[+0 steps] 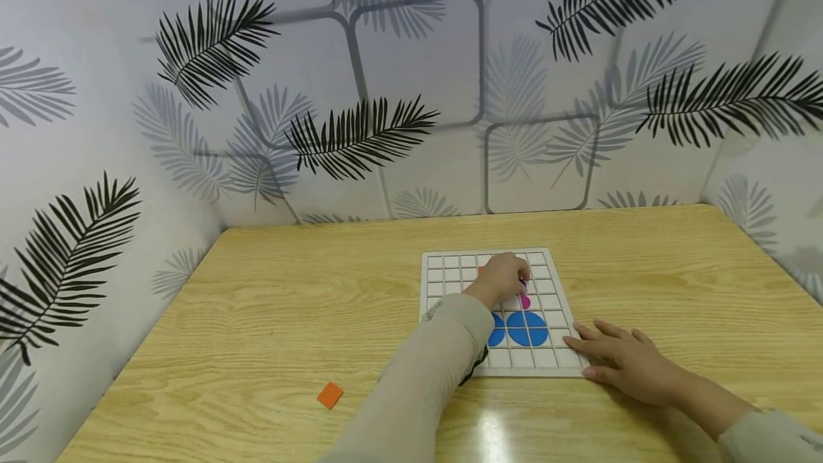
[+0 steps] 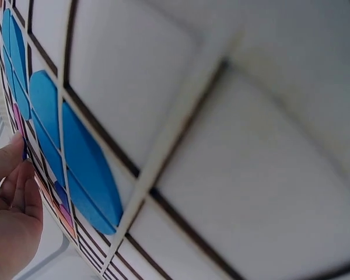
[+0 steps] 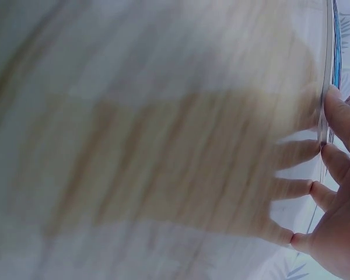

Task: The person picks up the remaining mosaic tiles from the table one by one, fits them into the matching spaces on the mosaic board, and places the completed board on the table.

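Observation:
A white grid board (image 1: 543, 358) lies on the table, with blue quarter pieces forming a full circle (image 1: 518, 338) near its front and more blue pieces to the left, partly behind the sleeve. Over the board's upper part, my left hand (image 1: 500, 277) pinches a small dark blue piece (image 2: 24, 149) between thumb and fingertips. Just below those fingers sits a magenta piece (image 1: 525, 302). The left wrist view also shows another dark blue piece (image 2: 60, 194) set in the grid. My right hand (image 1: 633, 363) rests with spread fingers on the table, thumb and fingertips at the board's right edge.
An orange square tile (image 1: 331, 395) lies alone on the wooden table (image 1: 270, 306), left of my left sleeve (image 1: 418, 377). Behind the table stands a wall (image 1: 424, 63) with a leaf pattern.

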Demonstrator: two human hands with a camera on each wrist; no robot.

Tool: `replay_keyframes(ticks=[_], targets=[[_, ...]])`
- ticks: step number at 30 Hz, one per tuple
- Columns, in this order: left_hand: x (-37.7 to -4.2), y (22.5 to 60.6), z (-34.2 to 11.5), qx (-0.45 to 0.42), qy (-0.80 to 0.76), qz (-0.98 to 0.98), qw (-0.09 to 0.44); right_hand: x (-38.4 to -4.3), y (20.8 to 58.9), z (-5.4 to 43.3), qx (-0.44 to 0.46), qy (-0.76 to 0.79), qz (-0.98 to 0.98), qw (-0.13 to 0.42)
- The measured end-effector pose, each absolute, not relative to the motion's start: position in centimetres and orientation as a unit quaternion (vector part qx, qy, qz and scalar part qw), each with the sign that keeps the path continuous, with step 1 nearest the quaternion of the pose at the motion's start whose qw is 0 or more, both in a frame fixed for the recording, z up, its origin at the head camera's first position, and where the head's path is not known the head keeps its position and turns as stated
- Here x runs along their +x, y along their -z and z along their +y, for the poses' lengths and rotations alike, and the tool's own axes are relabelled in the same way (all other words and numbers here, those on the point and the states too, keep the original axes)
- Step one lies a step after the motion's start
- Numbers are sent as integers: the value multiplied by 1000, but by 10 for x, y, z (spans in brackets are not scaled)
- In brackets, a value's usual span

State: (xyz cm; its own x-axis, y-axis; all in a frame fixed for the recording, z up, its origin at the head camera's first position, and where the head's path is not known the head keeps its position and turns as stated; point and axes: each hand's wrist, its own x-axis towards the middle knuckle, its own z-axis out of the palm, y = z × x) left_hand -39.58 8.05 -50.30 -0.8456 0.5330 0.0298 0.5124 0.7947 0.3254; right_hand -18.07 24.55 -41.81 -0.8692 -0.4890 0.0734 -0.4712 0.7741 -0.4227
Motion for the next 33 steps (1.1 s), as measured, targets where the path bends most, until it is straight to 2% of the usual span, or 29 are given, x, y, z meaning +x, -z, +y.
replay_keyframes(ticks=[3,4,7,9,19,20,24,26,27,30,33], targets=[[-353,445,70,264,-163,948,65,-181,419,246,-255,218,942,19],[-352,441,67,270,-170,945,73,-181,419,246,-255,218,942,19],[-322,405,59,265,-166,946,88,-182,419,247,-254,220,942,20],[-314,397,56,266,-172,945,84,-182,419,247,-253,224,941,21],[-318,397,54,292,-176,936,85,-182,418,247,-251,224,941,24],[-329,411,56,299,-183,934,70,-182,418,246,-251,223,942,23],[-341,424,60,305,-181,933,64,-182,417,246,-253,221,941,25],[-341,423,60,302,-180,934,67,-182,417,246,-254,220,942,25],[-330,409,58,293,-174,936,85,-182,417,246,-253,221,941,25],[-319,397,56,285,-168,939,95,-181,417,246,-254,221,941,25],[-317,397,54,293,-168,937,90,-181,417,246,-254,222,941,26]])
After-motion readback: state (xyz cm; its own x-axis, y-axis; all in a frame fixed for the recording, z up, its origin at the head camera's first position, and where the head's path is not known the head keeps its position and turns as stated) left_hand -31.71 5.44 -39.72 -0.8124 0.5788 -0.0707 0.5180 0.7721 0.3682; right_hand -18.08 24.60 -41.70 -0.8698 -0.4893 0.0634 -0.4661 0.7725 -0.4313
